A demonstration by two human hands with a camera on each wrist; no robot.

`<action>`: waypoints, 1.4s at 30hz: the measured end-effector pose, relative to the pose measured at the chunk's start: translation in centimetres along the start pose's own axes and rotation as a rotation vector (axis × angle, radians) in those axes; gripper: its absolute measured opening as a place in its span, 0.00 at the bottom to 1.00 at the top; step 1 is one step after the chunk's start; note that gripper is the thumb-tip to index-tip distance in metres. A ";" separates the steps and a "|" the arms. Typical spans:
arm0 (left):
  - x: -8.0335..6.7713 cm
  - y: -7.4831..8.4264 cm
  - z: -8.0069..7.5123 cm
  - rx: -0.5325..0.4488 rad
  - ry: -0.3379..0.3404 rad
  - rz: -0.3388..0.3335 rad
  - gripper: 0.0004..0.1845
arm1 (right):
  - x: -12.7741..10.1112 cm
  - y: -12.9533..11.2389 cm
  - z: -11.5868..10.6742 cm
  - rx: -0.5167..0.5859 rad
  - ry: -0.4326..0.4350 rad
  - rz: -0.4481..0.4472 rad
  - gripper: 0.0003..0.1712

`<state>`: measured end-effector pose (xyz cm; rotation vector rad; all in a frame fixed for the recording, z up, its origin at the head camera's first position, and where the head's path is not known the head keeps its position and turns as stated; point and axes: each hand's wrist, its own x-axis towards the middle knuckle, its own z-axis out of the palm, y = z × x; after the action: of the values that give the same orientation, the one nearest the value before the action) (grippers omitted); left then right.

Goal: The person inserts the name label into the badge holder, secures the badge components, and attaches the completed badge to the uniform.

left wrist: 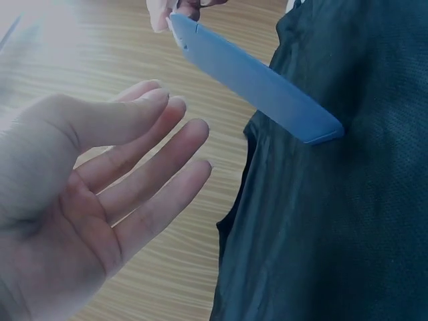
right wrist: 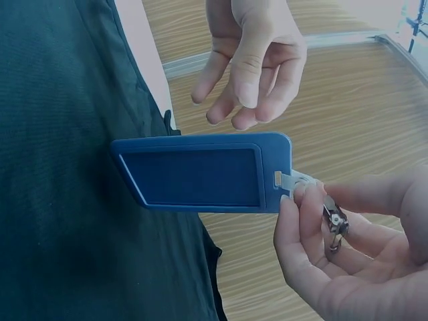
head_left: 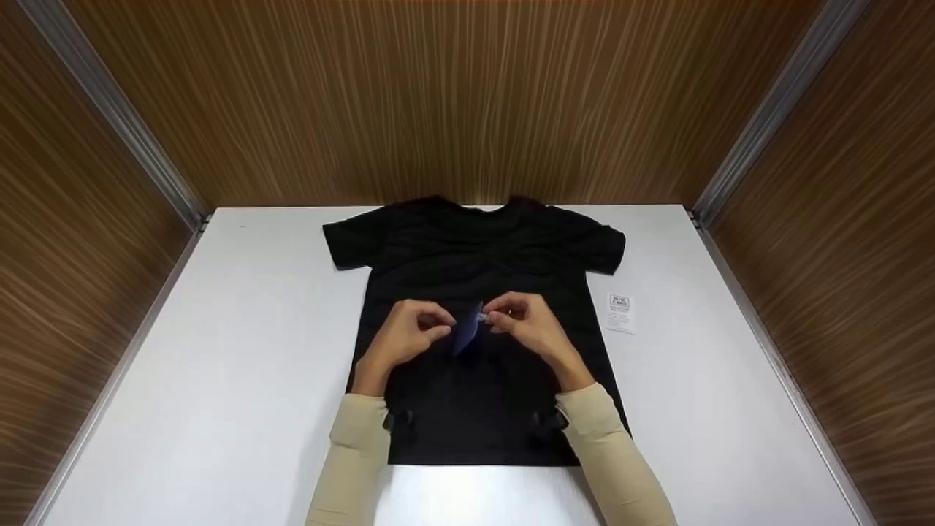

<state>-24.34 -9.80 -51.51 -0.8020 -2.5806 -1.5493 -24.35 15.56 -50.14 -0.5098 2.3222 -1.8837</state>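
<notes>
A blue badge holder [right wrist: 200, 175] with a framed window hangs from a clear strap and a metal clip [right wrist: 336, 224]. My right hand [head_left: 532, 321] pinches the strap at the holder's top edge, the clip lying against its fingers in the right wrist view. Just left of the holder, my left hand [head_left: 410, 332] is apart from it; its fingers [left wrist: 157, 180] are spread, loosely bent, with nothing in them. Under both hands a black T-shirt [head_left: 482, 409] lies flat on the white table, neckline away from me.
A small white printed card [head_left: 620, 314] lies to the right of the shirt on the white table [head_left: 241, 351]. Wood-grain panels [head_left: 453, 102] close in the back and both sides, with metal strips [head_left: 774, 102] at the corners.
</notes>
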 end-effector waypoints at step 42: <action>0.4 0.9 1.1 0.012 -0.087 0.013 0.03 | -0.2 0.4 0.1 -0.158 -0.176 0.089 0.10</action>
<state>-24.04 -8.35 -51.22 -0.9023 -2.6362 -1.5277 -24.16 15.57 -50.54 -0.5540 2.3465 -1.5578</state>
